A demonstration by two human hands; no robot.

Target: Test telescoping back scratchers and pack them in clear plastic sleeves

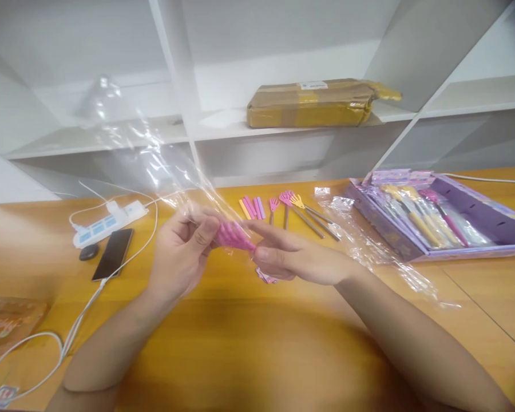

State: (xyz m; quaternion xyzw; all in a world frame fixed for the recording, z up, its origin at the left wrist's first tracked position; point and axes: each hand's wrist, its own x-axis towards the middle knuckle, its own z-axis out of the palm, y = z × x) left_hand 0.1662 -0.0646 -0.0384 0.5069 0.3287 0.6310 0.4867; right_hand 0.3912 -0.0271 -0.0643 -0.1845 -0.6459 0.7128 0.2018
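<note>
Between my hands is a pink item with a ridged or finger-like shape, seen at the mouth of a long clear plastic bag. My left hand pinches the bag and the pink item's left end. At the item's right tip, my right hand has its thumb and fingers closed. Behind my hands lie several pink, purple and yellow tubes and several metal rods with pink or yellow hand-shaped heads. A small printed piece shows beneath my right hand.
A purple box of wrapped pieces stands at right, beside clear bags. At left are a power strip, phone, white cables and an orange packet. A taped carton sits on the shelf.
</note>
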